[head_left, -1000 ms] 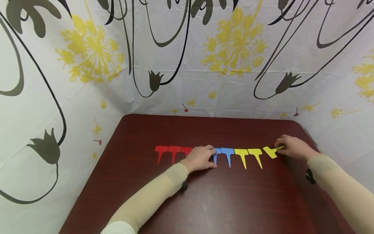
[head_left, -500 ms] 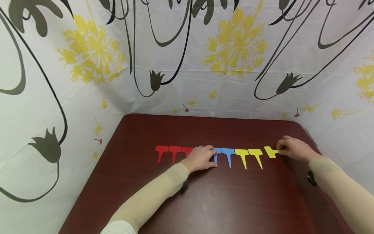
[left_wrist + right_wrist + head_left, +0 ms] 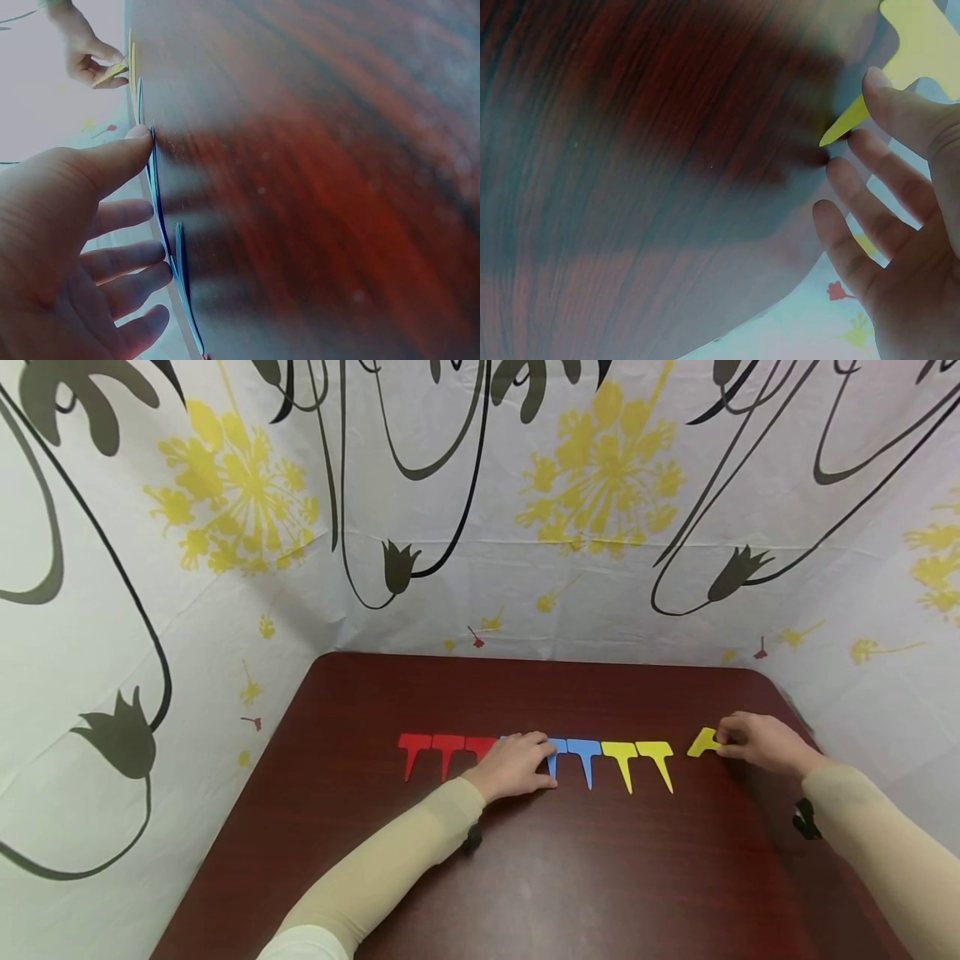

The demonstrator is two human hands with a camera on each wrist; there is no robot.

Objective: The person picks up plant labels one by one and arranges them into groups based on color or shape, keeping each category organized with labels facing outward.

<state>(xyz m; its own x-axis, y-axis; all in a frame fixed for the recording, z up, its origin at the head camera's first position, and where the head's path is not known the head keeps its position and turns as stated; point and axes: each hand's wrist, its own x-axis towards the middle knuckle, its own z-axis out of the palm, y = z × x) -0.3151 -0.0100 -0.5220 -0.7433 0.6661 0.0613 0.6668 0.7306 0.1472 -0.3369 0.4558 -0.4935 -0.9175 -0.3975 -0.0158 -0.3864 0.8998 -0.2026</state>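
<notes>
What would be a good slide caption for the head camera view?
Left hand rests on a row of red, blue and yellow tags; right hand holds a loose yellow tag.

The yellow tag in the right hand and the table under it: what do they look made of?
The yellow tag looks like thin, stiff plastic with a matte, even colour; seen edge-on from the left wrist it is a flat sliver. The table looks like dark red-brown wood or wood-grain laminate, smooth with a slight sheen; which one is unclear.
</notes>
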